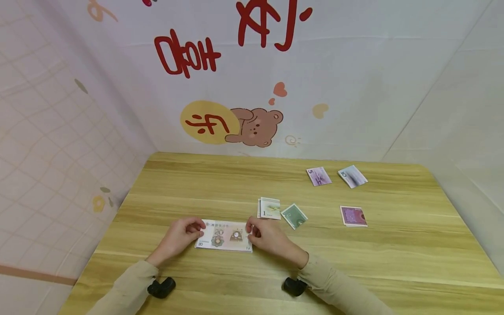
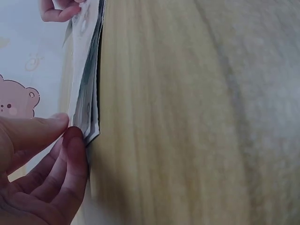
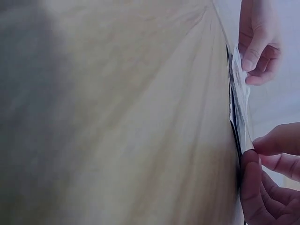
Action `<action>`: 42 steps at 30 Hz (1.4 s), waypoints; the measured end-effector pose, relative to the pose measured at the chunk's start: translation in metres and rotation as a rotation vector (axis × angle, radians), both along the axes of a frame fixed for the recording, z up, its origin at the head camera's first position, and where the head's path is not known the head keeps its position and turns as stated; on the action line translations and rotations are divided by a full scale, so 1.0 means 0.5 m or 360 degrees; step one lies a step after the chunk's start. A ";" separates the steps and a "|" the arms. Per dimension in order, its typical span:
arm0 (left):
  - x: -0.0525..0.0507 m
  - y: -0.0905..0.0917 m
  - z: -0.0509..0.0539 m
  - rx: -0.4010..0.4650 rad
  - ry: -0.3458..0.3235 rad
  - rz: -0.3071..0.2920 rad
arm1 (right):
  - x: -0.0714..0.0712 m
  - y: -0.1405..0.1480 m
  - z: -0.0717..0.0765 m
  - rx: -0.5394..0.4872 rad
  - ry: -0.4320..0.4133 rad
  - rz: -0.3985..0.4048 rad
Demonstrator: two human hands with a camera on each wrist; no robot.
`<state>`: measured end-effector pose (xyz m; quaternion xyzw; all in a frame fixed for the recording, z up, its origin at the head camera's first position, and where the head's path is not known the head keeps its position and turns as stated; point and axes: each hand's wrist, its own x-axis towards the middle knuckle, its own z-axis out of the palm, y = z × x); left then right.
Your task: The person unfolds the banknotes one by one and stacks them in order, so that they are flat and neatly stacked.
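A pale play banknote marked 20 [image 1: 226, 246] lies face up, long side across, near the front of the wooden table. At its left end my left hand [image 1: 179, 238] pinches the edge between thumb and finger. My right hand [image 1: 272, 238] pinches the right end the same way. In the left wrist view, further paper layers [image 2: 95, 115] show beneath the top note, their edges slightly fanned apart. The right wrist view shows the right fingers [image 3: 252, 180] against the thin edge of the notes, just above the tabletop.
Folded notes lie beyond and to the right: a 1 note [image 1: 271, 208], a green one [image 1: 294, 216], a purple 5 [image 1: 319, 176], a blue-grey 10 [image 1: 353, 176] and a magenta one [image 1: 353, 216]. A printed cloth wall [image 1: 338, 70] stands behind the table [image 1: 189, 183].
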<state>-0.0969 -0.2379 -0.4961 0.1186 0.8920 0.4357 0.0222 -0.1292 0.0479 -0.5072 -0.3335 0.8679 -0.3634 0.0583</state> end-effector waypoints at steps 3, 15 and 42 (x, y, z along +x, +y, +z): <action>0.000 -0.001 -0.004 0.0005 -0.0026 0.0002 | 0.000 -0.002 -0.002 0.0017 0.0029 0.0014; -0.006 -0.007 -0.015 0.0028 -0.0039 0.0020 | -0.002 -0.009 0.003 0.0096 0.0012 0.0016; -0.011 -0.004 -0.006 -0.0089 -0.0063 0.0103 | -0.012 -0.015 0.013 0.0123 -0.0119 0.0030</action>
